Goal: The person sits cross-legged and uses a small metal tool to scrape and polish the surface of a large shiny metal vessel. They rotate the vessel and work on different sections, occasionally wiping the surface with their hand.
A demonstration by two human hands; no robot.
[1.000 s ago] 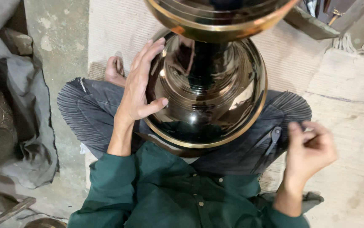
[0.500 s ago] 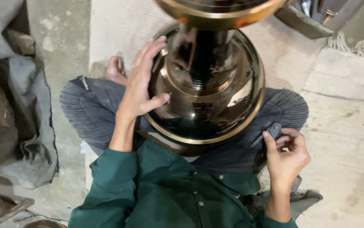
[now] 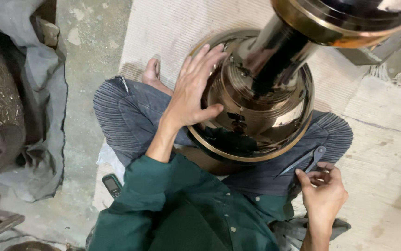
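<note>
Sitting cross-legged, you've got the polished brass vessel [image 3: 256, 111] in your lap, neck running up toward 1 o'clock. Your left hand [image 3: 193, 90] lies spread flat on its 9 o'clock flank, while your right hand [image 3: 323, 193] pinches a slim metal tool [image 3: 305, 160] at 5 o'clock, just apart.

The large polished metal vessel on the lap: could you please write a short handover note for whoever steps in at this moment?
Left hand: open, palm flat against the side of the polished metal vessel, steadying it.
Right hand: fingers pinch a slim grey metal tool lying over the right knee, away from the vessel.
Vessel: rests tilted on the crossed legs, its neck running to the upper right.
Done: vessel seated and braced; tool in hand.
Left: tool not yet at the vessel's surface.
Nearby: a small dark handset on the floor by the left elbow.
</note>
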